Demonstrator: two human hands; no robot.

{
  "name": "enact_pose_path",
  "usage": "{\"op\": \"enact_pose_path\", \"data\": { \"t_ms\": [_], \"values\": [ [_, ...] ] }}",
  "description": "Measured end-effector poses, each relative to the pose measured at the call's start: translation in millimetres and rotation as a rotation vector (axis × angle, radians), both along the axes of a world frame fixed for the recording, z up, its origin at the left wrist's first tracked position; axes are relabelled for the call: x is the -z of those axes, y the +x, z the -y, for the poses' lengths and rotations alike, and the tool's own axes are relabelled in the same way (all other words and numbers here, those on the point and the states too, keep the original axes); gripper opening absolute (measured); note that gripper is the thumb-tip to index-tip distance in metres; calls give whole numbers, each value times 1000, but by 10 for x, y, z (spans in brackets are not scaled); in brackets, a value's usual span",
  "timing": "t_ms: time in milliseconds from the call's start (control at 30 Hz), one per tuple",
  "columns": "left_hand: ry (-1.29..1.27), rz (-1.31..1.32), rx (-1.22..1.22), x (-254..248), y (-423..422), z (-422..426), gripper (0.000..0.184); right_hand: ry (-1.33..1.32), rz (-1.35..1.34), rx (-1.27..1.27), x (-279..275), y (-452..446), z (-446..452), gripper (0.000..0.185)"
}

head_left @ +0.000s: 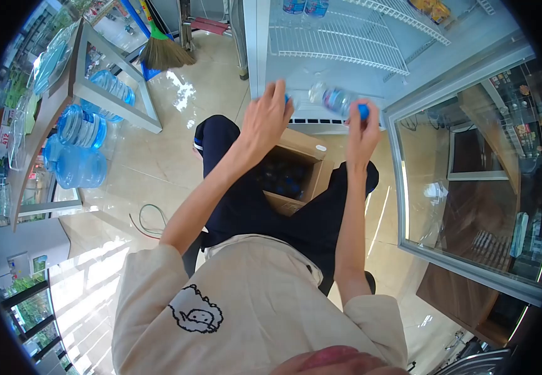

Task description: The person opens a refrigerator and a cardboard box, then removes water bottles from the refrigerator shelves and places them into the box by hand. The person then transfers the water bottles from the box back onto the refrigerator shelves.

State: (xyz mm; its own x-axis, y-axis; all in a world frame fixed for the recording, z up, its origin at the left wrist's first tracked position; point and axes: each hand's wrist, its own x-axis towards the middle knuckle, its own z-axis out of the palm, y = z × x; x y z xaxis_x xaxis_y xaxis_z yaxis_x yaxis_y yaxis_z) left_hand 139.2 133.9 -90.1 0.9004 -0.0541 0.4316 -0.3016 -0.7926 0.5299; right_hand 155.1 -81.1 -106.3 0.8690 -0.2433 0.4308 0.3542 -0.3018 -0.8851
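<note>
My left hand [268, 119] is raised above the cardboard box's left side, its fingers bent round a blue cap; the rest of that bottle is mostly hidden behind the hand. In my right hand [363, 125] a clear water bottle [336, 100] is pinched by its blue cap, its base pointing up and left toward the fridge. The open cardboard box [321, 164] stands on the floor between my legs, with several dark, hard to make out bottles inside. Both hands are in front of the open fridge's lower part.
The fridge has white wire shelves [340, 47] with bottles [305, 7] at the top. Its glass door [471, 175] stands open at the right. At the left are large blue water jugs [83, 128] and a table frame [118, 103]. A broom [161, 50] stands behind.
</note>
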Motion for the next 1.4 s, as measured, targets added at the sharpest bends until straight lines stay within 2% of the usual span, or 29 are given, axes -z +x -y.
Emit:
{"op": "enact_pose_path", "data": {
  "t_ms": [100, 233, 300, 467, 733, 833, 900, 1033, 1100, 1200, 1233, 1333, 1400],
  "values": [
    [4, 147, 34, -320, 415, 79, 27, -9, 115, -13, -375, 457, -23, 24],
    [115, 317, -13, -393, 1019, 223, 25, -83, 76, -54, -582, 1146, -42, 27],
    [159, 365, -47, -277, 1354, 273, 25, -119, 65, -74, -561, 1450, -52, 28],
    [262, 455, -123, -384, 1847, 324, 28, -203, -18, -125, -364, 1917, -150, 27],
    [323, 545, -204, -322, 2187, 294, 28, -280, 14, -110, -350, 2193, -276, 28],
    [310, 592, -203, -288, 2234, 266, 26, -435, -73, -73, -431, 2218, -350, 29],
    [313, 578, -210, -284, 2227, 254, 26, -466, 67, -59, -355, 2347, -414, 34],
    [119, 392, -178, -210, 2148, 332, 43, -551, 407, -9, -111, 2661, -473, 43],
    [-13, 269, -129, -166, 2065, 373, 55, -521, 264, -17, -84, 2623, -477, 43],
    [-240, 258, 67, -120, 2114, 298, 65, -370, -47, -159, -357, 2358, -477, 41],
    [-238, 278, 58, -98, 2137, 281, 65, -300, -160, -225, -438, 2337, -475, 41],
    [-262, 271, 6, -17, 2218, 256, 66, -381, -143, -214, -403, 2430, -434, 43],
    [-99, 357, 45, 112, 2311, 200, 67, -436, -46, -193, -257, 2558, -421, 45]
  ]
}}
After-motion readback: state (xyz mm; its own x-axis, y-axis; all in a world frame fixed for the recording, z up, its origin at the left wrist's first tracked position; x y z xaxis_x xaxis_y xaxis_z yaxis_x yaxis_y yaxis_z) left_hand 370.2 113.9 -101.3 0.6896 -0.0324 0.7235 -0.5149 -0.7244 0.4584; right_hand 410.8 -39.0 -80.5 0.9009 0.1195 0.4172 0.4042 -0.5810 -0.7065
